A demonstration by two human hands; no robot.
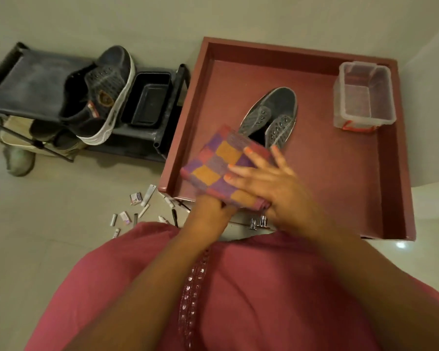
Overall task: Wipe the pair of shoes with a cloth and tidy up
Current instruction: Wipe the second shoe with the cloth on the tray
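— Pale glossy floor tiles [48, 249] run under everything, with a plain light wall behind. What are the hands doing?

— Left hand [208, 214] grips the near edge of the folded checked cloth [221, 165] from below, fingers curled under it. Right hand [271, 188] lies flat on top with fingers spread and straight, pressing it down.

— And the shoes?

— One grey shoe [271, 112] sits in the dark red tray-like tabletop [352, 178], its heel hidden by the cloth. The other grey shoe [107, 95] lies tilted on the black rack [31, 79] to the left, beside a black tub [147, 100].

— Any writing?

— A round badge and a small red tag show on the rack shoe, but neither can be read. Small tubes and boxes [137, 206] litter the floor; their print is too small to read.

— Anything else?

— Only a clear plastic box [365, 95] in the tray's far right corner.
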